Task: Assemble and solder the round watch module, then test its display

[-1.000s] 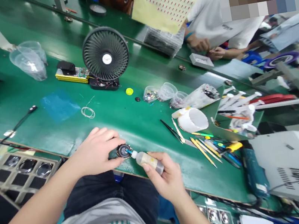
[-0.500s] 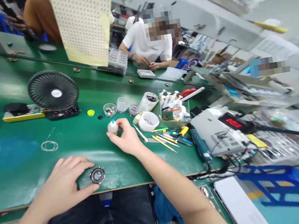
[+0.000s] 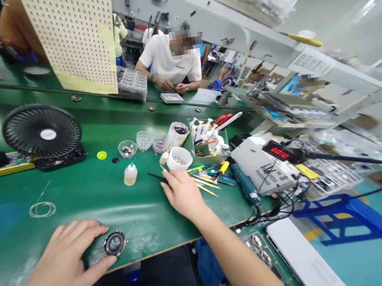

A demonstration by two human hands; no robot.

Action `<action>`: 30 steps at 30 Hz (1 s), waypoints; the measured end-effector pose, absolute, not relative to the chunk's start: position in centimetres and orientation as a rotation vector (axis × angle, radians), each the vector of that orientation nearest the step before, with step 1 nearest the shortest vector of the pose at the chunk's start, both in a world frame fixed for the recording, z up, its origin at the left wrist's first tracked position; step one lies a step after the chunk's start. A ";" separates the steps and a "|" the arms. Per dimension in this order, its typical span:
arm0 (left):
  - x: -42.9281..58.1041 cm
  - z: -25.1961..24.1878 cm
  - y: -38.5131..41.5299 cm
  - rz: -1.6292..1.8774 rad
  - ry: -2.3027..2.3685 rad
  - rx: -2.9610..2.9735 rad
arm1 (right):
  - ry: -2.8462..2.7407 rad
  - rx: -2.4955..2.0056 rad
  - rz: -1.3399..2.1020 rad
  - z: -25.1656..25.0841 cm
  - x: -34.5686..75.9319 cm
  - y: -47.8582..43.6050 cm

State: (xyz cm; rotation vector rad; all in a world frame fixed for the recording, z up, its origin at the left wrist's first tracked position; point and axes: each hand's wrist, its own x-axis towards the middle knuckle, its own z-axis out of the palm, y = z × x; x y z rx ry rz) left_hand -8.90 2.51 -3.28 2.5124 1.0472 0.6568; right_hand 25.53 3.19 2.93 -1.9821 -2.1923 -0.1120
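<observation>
Left hand (image 3: 65, 264) lies open and spread, fingertips just beside the round black watch case (image 3: 114, 243) to its right, while the right hand (image 3: 183, 193) is at the black tweezers (image 3: 156, 177), grip unclear.

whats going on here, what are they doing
A person sits at a green electronics bench. Their left hand rests open beside a round black watch-like part, and their right hand is at black tweezers, grip unclear. A white-capped plastic bottle stands nearby. Across the bench, another person works with both hands.
</observation>
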 end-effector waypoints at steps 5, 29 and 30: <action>-9.0 -3.9 2.5 0.703 1.064 2.550 | -2.189 -2.127 -0.059 3.0 25.9 3.3; -8.1 -1.6 2.2 0.681 1.031 2.476 | -2.577 -1.154 0.502 5.2 19.2 -2.1; -8.1 -1.3 2.2 0.667 1.038 2.469 | -2.614 -1.142 0.508 5.1 19.0 -2.0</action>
